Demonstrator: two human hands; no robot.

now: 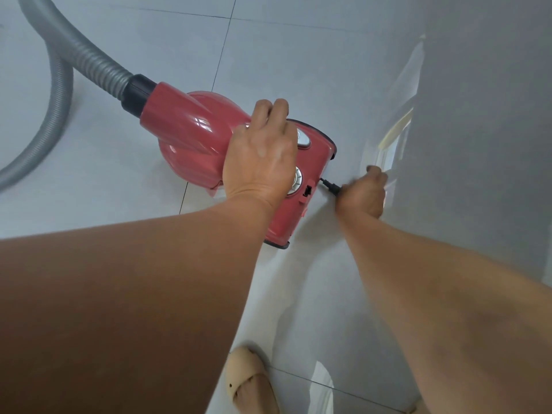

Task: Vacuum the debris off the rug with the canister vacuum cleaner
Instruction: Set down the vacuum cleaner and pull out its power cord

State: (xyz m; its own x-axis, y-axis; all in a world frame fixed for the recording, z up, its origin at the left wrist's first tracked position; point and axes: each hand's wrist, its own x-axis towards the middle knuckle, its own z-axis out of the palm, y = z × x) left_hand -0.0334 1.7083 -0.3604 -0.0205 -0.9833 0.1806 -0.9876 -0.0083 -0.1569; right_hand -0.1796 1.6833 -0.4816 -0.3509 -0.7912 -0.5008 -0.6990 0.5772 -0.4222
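A red canister vacuum cleaner (pixel 194 135) lies on the pale tiled floor in the middle of the view. Its grey ribbed hose (pixel 89 61) leaves the front end and loops off to the upper left. My left hand (pixel 263 153) rests on top of the canister, fingers curled over its handle area near the silver buttons. My right hand (pixel 363 192) grips the black power cord (pixel 328 185) where it comes out of the canister's rear. The right hand is blurred. No rug or debris is in view.
A grey wall (pixel 484 115) rises close on the right, just beyond my right hand. My foot in a beige slipper (pixel 248 380) stands at the bottom centre. Glossy floor tiles (pixel 298 55) stretch away above and left of the canister.
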